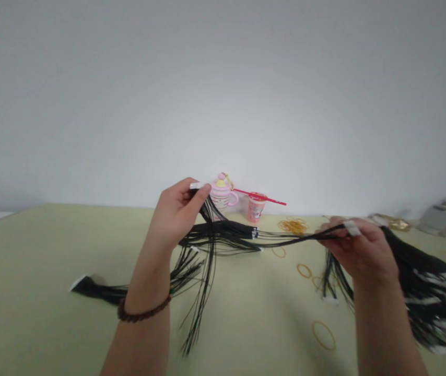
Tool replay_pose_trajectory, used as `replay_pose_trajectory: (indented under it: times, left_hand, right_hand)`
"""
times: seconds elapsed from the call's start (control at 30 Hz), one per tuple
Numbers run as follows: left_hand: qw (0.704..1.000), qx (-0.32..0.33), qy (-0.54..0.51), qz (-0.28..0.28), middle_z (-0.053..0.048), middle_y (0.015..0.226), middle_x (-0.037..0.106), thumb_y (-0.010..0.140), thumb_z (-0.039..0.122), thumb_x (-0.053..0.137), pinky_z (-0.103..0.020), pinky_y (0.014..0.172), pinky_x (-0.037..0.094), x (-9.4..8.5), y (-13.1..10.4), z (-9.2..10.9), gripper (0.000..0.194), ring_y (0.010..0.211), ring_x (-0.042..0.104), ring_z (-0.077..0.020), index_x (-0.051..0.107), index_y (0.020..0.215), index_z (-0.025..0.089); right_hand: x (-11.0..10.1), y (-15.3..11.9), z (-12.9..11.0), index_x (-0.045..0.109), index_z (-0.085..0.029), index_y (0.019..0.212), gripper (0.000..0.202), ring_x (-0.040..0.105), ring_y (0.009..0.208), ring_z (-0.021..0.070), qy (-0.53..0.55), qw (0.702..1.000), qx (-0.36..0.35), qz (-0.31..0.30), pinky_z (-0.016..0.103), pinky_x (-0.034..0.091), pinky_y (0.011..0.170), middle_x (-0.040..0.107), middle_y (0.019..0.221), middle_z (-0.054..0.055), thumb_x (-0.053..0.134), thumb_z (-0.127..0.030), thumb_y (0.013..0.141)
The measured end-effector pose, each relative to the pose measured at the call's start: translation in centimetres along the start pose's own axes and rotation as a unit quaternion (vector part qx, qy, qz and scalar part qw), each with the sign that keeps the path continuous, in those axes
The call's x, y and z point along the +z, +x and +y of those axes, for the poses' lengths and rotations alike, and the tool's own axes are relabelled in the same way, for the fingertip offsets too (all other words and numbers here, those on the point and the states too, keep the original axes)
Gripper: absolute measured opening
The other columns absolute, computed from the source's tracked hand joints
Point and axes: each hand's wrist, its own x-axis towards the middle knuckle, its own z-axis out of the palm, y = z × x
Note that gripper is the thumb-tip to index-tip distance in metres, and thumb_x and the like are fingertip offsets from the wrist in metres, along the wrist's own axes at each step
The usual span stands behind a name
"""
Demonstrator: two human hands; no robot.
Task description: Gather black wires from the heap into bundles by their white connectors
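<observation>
Black wires (211, 261) held at a white end by the left hand (176, 211), black strands (301, 240) pinched also by the right hand (367, 250), both raised above the desk (254, 324), yellow rubber bands (293, 226) scattered there.

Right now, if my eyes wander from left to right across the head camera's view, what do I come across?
White-tipped end of a black wire bundle, left hand, lidded pink mug, pink cup, pile of yellow rubber bands, right hand, large heap of black wires.

Smooth plastic wires (231, 230) — matt tabletop (70, 245)
</observation>
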Motion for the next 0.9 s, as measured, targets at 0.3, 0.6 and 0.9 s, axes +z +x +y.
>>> replay_pose_trajectory:
  times: [0.3,0.6,0.9]
  left_hand:
    - [0.963,-0.040,-0.091,-0.252,0.001,0.066,0.053,0.080,0.044,0.051,-0.019,0.045,0.037,5.7,-2.1,1.8,0.029,0.052,0.046,-0.0080,0.060,0.087,0.017]
    - [0.900,-0.158,-0.250,-0.321,-0.002,0.065,0.055,0.079,0.043,0.054,-0.019,0.048,0.037,7.7,-2.8,2.2,0.031,0.053,0.046,-0.0066,0.061,0.072,0.013]
    - [0.938,-0.071,-0.161,-0.298,-0.004,0.068,0.063,0.081,0.043,0.049,-0.023,0.057,0.043,7.5,-2.9,2.7,0.034,0.062,0.055,-0.0121,0.064,0.070,0.015]
  right_hand:
    - [2.7,0.0,0.4,0.064,-0.020,0.069,0.020,0.051,0.066,0.0143,-0.134,0.991,0.019,0.023,0.028,0.040,0.063,0.056,0.066,0.002,0.056,-0.031,0.083]
    - [5.4,0.1,1.0,0.065,-0.022,0.078,0.014,0.058,0.080,0.0152,-0.015,0.998,0.065,0.023,0.029,0.048,0.074,0.063,0.084,0.002,0.057,-0.032,0.082]
    - [5.5,0.4,1.4,0.057,-0.023,0.086,0.016,0.063,0.076,0.0158,0.114,0.979,0.170,0.005,0.029,0.054,0.063,0.065,0.087,0.003,0.051,-0.038,0.085]
